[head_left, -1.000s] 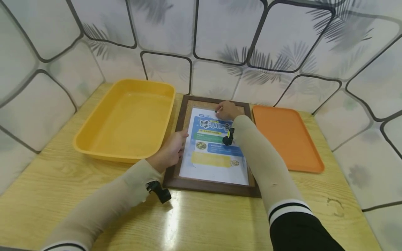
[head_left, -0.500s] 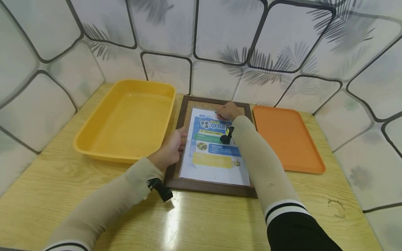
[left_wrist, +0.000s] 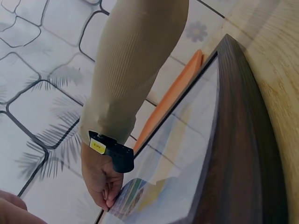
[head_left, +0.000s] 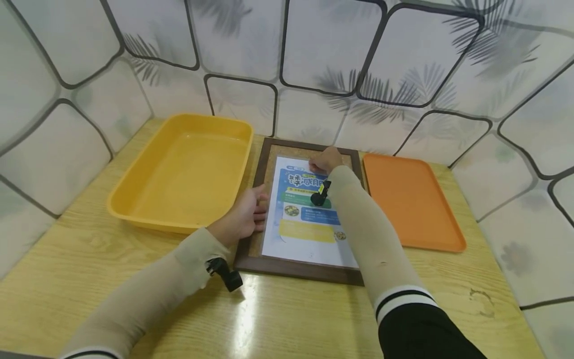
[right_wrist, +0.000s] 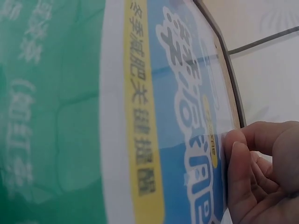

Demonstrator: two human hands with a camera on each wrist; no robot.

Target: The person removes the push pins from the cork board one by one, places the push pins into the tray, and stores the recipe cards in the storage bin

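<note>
A printed poster sheet [head_left: 296, 249] with a glossy surface lies on a brown-framed cork board [head_left: 305, 269]. My right hand [head_left: 329, 159] is at the poster's top edge; in the right wrist view its thumb and index fingertips [right_wrist: 236, 137] pinch that edge. Whether a small pin sits between them cannot be made out. My left hand [head_left: 244, 214] rests at the board's left side, fingers loosely extended beside the poster's left edge. Only a bit of the left hand [left_wrist: 14, 210] shows in the left wrist view. The right sleeve hides part of the poster's right side.
A deep yellow tray [head_left: 179, 224] stands left of the board, close to my left forearm. A flat orange tray [head_left: 412, 199] lies to the right, partly behind my right sleeve. Patterned wall panels [head_left: 309, 114] rise behind the wooden table [head_left: 287, 319].
The poster has shifted slightly right on the board. My left fingers have spread a little, and the right forearm has moved slightly left, its hand still at the top edge.
</note>
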